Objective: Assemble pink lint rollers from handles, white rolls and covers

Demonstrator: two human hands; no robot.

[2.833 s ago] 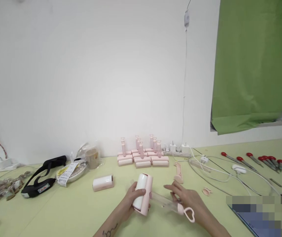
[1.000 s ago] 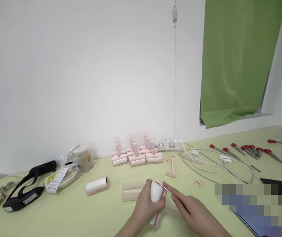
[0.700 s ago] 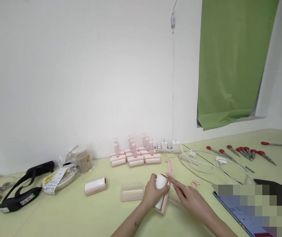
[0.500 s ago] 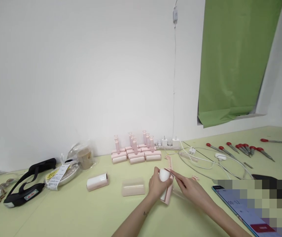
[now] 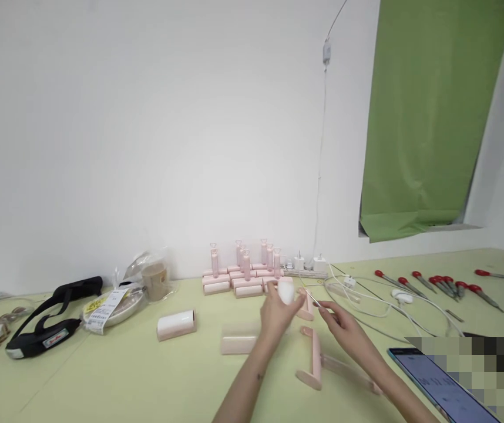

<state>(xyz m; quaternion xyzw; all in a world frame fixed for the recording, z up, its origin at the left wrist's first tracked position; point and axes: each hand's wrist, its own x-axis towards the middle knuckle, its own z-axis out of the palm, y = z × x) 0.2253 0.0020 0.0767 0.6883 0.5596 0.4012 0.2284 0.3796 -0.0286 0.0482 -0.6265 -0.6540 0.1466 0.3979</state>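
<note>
My left hand (image 5: 275,314) is raised above the table with its fingers closed round a white paper roll (image 5: 285,291). My right hand (image 5: 343,326) is just to its right and pinches a thin pale strip (image 5: 313,298) that reaches toward the roll. I cannot tell what the strip is. Below the hands a pink roller frame (image 5: 314,359) with a clear handle lies flat on the green table (image 5: 146,382). A clear pink cover (image 5: 238,342) lies to the left of my left wrist. Another pink frame (image 5: 306,308) lies behind the hands.
A second white roll (image 5: 176,325) lies at centre left. Several pink lint rollers (image 5: 243,277) stand by the wall, beside a power strip (image 5: 308,269) with white cables (image 5: 366,294). Red-handled screwdrivers (image 5: 437,285) lie right, a phone (image 5: 432,382) at bottom right. Black strap (image 5: 44,332), plate (image 5: 111,305), bagged cup (image 5: 153,279) left.
My left hand has lifted the white roll out of the pink frame, which now lies on the table. Both hands have moved up and away from me.
</note>
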